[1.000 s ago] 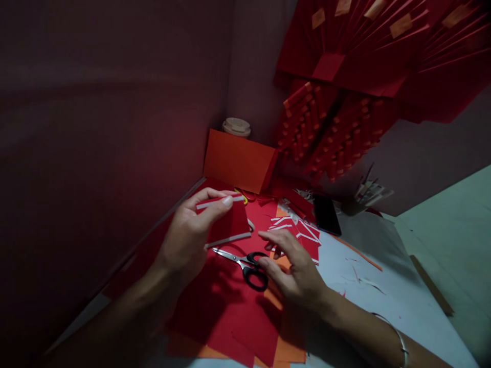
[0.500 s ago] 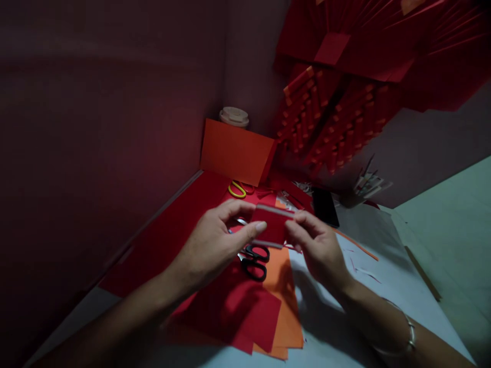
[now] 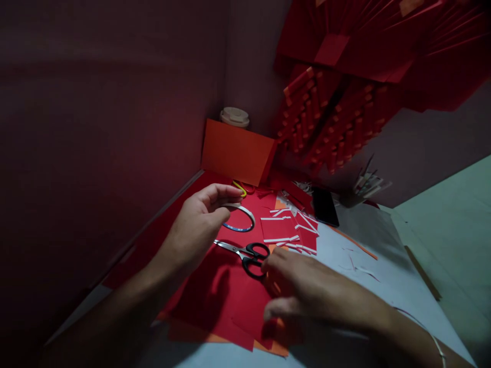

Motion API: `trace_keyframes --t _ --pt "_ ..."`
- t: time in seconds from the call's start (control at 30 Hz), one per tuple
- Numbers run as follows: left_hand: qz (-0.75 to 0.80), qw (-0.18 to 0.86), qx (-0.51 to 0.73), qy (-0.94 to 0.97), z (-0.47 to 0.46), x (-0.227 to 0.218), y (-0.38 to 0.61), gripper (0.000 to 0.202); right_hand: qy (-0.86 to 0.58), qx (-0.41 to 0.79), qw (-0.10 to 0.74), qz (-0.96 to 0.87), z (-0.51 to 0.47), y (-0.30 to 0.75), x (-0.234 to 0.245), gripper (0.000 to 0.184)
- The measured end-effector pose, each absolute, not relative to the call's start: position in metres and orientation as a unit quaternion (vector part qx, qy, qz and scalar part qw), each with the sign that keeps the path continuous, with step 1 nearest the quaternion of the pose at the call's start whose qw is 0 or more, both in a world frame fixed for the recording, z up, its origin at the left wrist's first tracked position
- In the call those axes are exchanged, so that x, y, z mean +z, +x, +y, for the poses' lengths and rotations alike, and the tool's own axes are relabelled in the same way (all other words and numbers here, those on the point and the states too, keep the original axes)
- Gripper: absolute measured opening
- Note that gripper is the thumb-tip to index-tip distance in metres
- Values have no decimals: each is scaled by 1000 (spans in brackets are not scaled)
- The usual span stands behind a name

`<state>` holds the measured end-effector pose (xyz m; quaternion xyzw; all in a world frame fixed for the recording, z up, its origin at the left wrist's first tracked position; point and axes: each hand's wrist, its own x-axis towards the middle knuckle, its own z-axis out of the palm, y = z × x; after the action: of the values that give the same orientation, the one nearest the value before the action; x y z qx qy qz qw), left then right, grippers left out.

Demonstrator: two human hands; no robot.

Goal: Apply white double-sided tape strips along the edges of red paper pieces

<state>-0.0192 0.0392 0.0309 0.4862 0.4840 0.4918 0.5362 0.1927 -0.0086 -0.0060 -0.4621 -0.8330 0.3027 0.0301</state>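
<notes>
While a pot [image 3: 348, 198] beyond the right hand [image 3: 301, 280] holds pens [image 3: 370, 188], black scissors [image 3: 240, 251] lie between that hand and the left hand [image 3: 197, 220], both loosely open.

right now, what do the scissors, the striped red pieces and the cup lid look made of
Scissors: blades look like shiny metal, catching light; handles probably plastic, smooth black.
Striped red pieces: matte paper or card, judging by thin, straight edges; white strips may be tape.
Cup lid: likely matte plastic, given its pale, moulded rim, though fibre is possible.
</notes>
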Motion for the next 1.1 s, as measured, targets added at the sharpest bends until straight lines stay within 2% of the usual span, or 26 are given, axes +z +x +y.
trace_keyframes --t 0.13,0.2,0.27,0.37,0.43,0.6,0.67,0.8,0.87,0.97,1.03,1.1 --pt "464 544 507 481 44 23 -20 25 -515 261 -37 -816 -35 170 -21 86" --pt "450 555 514 474 45 21 -21 23 -514 252 -46 -819 -37 164 -26 102" --pt "440 569 524 456 46 19 -21 20 -517 256 -79 -813 -36 160 -23 105" --pt "429 586 534 432 47 19 -22 18 -527 265 -126 -797 -37 156 -14 94" --pt "424 594 536 424 48 18 -23 18 -526 269 -124 -797 -38 155 -11 91" --pt "424 594 540 419 47 18 -23 17 -490 287 -102 -817 -39 155 -19 103" --pt "425 589 542 423 46 19 -23 16 -486 294 -81 -819 -38 155 -21 92" --pt "423 591 531 435 44 22 -23 15 -469 335 -40 -816 -37 158 -18 38" --pt "423 600 521 435 44 23 -23 15 -437 369 -24 -820 -35 162 -14 21" --pt "425 606 507 442 43 24 -22 15 -387 455 15 -802 -27 169 -5 11" --pt "424 607 499 451 43 25 -21 16 -384 531 61 -753 -17 173 2 13" --pt "424 605 493 460 44 24 -21 17 -402 566 148 -705 -4 178 8 20"
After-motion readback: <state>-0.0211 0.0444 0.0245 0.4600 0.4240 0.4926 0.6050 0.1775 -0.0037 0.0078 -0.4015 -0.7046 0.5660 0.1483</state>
